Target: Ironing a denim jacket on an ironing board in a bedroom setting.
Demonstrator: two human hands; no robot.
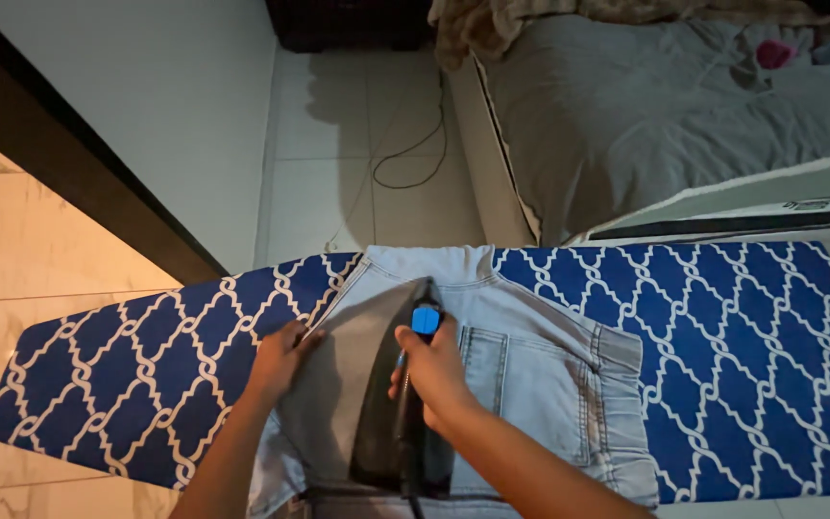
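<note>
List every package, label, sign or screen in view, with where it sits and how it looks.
Small pale label with dark marks: on the white strip beside the grey bed, right of frame, rectangular, too small to make out.
No packages, signs or screens show.

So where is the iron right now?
The iron sits low in the middle of the head view, on the light jeans, gripped by the right hand, beside the left hand.

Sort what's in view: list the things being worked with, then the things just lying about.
In use:
iron, gripped by the right hand
jeans, held flat by the left hand
ironing board

Lying about:
bed
blanket
pink item on the bed
cable on the floor
</note>
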